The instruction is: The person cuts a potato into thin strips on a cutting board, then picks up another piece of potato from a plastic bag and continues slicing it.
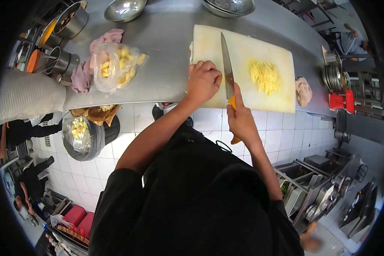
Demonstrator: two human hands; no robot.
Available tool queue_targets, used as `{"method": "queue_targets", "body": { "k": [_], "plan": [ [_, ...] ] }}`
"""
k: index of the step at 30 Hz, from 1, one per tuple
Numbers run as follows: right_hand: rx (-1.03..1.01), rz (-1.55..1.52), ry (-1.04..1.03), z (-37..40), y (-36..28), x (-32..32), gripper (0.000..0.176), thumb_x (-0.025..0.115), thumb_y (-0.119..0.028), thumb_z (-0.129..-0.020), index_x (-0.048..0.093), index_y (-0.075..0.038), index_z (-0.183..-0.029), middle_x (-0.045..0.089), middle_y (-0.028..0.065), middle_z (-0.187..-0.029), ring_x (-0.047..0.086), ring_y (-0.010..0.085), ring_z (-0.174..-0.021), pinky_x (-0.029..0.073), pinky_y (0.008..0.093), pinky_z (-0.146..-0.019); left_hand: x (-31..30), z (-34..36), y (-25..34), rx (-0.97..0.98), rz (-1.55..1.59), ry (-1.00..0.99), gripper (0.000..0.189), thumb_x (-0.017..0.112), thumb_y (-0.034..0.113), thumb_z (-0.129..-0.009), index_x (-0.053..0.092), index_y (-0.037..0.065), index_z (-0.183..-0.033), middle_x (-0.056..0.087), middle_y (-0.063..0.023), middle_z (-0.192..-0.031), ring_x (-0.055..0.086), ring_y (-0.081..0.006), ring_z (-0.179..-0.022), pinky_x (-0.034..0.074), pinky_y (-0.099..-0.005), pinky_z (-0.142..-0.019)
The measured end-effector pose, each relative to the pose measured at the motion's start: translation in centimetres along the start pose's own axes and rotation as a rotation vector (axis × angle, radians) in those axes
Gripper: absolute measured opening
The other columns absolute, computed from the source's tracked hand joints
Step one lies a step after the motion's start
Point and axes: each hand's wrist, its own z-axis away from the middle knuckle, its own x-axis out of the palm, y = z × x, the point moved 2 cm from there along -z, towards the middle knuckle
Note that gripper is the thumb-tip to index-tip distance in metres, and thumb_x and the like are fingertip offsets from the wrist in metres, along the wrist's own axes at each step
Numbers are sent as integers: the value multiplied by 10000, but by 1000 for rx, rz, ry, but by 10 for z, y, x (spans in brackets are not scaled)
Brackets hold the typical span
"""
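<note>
Black shirt (200, 200) nearest; shreds (265, 77) right of knife (227, 64), bag (115, 66) left.

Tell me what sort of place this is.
Most likely a commercial kitchen: a long stainless-steel counter, metal bowls on it, and a big cutting board with a knife at work.

your one camera sits on your head, looking steeply down through a fisheye lens; the cutting board (260, 47) lies close at 12 o'clock, your own torso (200, 200) fills 6 o'clock.
</note>
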Motion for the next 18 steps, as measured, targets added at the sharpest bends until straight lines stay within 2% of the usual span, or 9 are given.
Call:
{"method": "queue_targets", "body": {
  "k": [3,6,9,12,16,18],
  "plan": [
    [15,21,18,-17,-4,5,720,491,-111,-1015,139,-75,-1642,693,341,-870,671,541,-840,514,596,-821,0,-1,0,1,8,0,37,787,137,-805,798,160,-832,651,36,-961,579,-201,-977,376,-385,-879],
    [-54,-9,71,-53,2,4,721,497,-115,-1006,157,-69,-1640,699,322,-861,675,529,-829,522,582,-800,-1,-1,0,-5,31,-6,45,785,134,-805,800,159,-839,650,35,-959,577,-202,-970,374,-385,-883],
    [-135,-1,117,-78,9,1,701,465,-117,-1027,164,-120,-1660,682,230,-769,646,291,-522,551,418,-588,-2,-1,0,-3,18,-24,50,782,134,-810,803,157,-848,648,31,-954,576,-206,-966,373,-381,-888],
    [-14,-57,14,-57,-2,-9,732,501,-123,-998,159,-79,-1644,693,321,-854,670,526,-816,515,583,-801,-3,-1,1,10,26,-23,50,777,138,-817,804,154,-856,647,30,-952,577,-208,-969,374,-382,-892],
    [40,-19,-19,-13,-4,-5,735,500,-119,-1002,146,-85,-1645,684,340,-842,670,532,-809,509,601,-809,-2,-1,0,2,26,-13,48,777,141,-821,805,154,-857,649,31,-952,578,-205,-967,376,-382,-894],
    [-9,16,29,-7,2,5,733,497,-113,-1002,144,-85,-1644,683,339,-838,665,538,-801,511,605,-807,-1,-1,-1,3,25,-9,44,778,143,-822,805,153,-856,651,33,-954,578,-204,-966,376,-381,-896]
  ]
}}
